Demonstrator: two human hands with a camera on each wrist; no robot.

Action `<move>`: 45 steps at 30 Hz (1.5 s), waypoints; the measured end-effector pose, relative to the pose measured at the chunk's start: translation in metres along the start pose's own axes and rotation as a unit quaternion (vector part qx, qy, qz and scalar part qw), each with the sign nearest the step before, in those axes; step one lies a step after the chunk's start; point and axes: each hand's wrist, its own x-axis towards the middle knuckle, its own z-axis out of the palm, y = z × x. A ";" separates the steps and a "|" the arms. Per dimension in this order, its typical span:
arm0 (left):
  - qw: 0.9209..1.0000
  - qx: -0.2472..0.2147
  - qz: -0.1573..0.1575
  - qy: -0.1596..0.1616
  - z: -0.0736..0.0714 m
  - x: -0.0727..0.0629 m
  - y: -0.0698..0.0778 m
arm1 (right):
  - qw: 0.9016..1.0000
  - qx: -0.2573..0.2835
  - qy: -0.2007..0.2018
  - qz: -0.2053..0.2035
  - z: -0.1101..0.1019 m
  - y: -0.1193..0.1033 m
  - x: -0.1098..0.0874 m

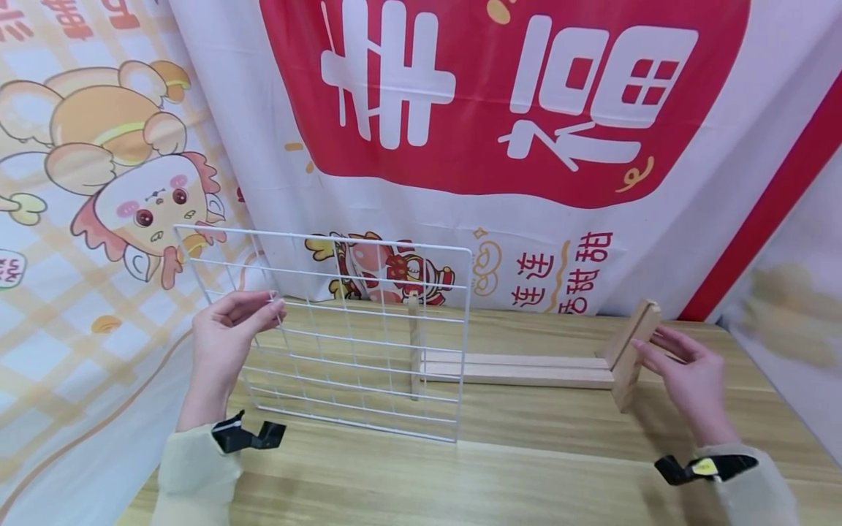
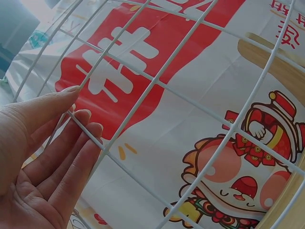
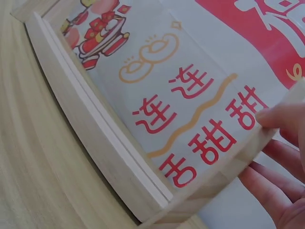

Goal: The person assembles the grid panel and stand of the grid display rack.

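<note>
A white wire grid panel (image 1: 464,329) stands tilted on the left, its lower edge near the table. My left hand (image 1: 230,332) pinches one of its wires at the left side between thumb and fingers, which the left wrist view shows up close. Behind and right of the panel is a wooden stand with a long grooved rail (image 1: 520,372) and an upright piece at each end. The left upright (image 1: 414,351) is seen through the grid. My right hand (image 1: 691,380) grips the right upright (image 1: 629,376), thumb on one face and fingers on the other.
The wood-grain table (image 1: 526,475) lies under everything. A white cloth with a red printed patch (image 1: 480,157) hangs close behind the stand. Another printed cloth (image 1: 79,307) covers the left side, and a pale surface (image 1: 789,365) borders the right.
</note>
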 end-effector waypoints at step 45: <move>0.999 0.046 -0.005 0.013 0.002 0.000 -0.001 | 0.966 -0.192 -0.174 -0.020 -0.001 -0.022 0.011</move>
